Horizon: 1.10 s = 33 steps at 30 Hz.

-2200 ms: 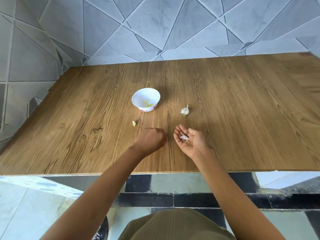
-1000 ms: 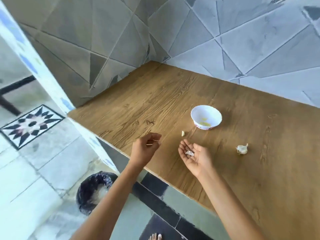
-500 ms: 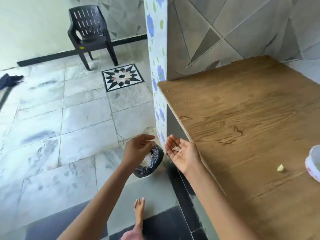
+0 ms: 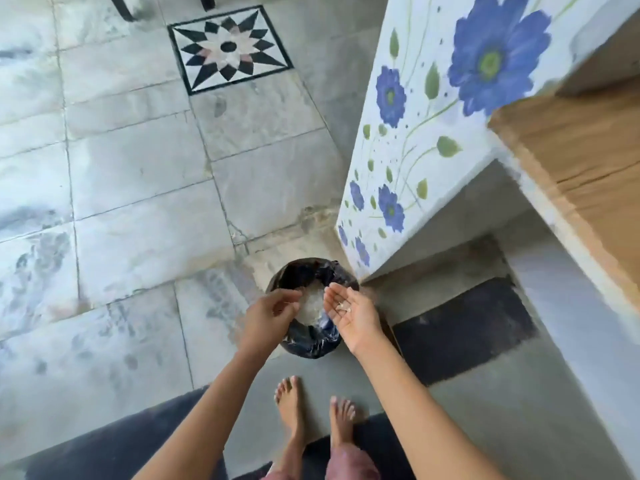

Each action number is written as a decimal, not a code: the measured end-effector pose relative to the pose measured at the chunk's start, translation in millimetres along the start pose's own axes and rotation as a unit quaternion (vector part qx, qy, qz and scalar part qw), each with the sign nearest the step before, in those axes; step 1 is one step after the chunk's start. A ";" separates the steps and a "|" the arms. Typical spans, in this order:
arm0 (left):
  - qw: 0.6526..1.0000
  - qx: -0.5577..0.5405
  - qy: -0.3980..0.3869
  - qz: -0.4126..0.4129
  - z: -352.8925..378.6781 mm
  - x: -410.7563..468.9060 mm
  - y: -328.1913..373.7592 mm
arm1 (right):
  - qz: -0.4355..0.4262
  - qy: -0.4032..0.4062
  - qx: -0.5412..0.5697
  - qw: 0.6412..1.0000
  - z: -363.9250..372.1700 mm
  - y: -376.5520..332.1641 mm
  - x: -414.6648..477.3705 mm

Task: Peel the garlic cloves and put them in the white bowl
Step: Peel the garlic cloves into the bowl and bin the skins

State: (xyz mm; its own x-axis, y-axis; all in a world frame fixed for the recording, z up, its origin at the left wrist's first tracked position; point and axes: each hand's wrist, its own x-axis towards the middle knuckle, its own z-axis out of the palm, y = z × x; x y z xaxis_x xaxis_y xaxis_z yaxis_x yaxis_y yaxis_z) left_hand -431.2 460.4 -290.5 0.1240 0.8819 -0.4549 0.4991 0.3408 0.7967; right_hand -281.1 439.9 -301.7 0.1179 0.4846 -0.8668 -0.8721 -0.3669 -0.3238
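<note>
White garlic skin (image 4: pixel 343 307) on flat right hand (image 4: pixel 354 317); left hand (image 4: pixel 267 316) fingers (image 4: pixel 284 298) pinch strip (image 4: pixel 287 302) over bin (image 4: pixel 311 345).

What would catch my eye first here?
Over a black-lined bin on the floor, the right hand lies palm up with peel scraps on it, and the left hand is curled beside it. Big blue flowers cover the side of the counter, upper right.

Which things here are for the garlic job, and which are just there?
For the job: left hand, right hand, garlic skins on the open right palm, black-lined bin below both hands.
Just there: star floor tile, flowered counter side, wooden countertop, bare feet.
</note>
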 end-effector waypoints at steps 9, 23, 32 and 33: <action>0.997 0.035 -0.038 -0.063 106.5 166.8 -186.2 | 0.057 0.089 -0.083 0.991 -42.2 65.4 243.8; 0.974 -0.087 -0.148 -0.146 172.7 179.7 -256.3 | 0.135 0.023 0.000 0.991 -75.6 75.4 289.1; 0.972 -0.147 -0.085 -0.163 159.7 165.1 -232.2 | 0.087 -0.024 -0.055 0.994 -42.5 56.5 247.0; 0.971 -0.130 -0.049 -0.194 144.6 160.6 -223.3 | 0.052 -0.031 -0.104 0.993 -34.4 51.8 227.4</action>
State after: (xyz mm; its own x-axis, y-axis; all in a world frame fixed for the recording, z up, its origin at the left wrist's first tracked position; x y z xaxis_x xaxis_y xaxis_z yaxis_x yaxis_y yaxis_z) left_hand -398.7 478.8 -599.0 0.0561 0.6393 -0.7669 0.2933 0.7237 0.6248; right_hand -283.1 503.7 -528.6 -0.0028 0.4812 -0.8766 -0.7605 -0.5703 -0.3106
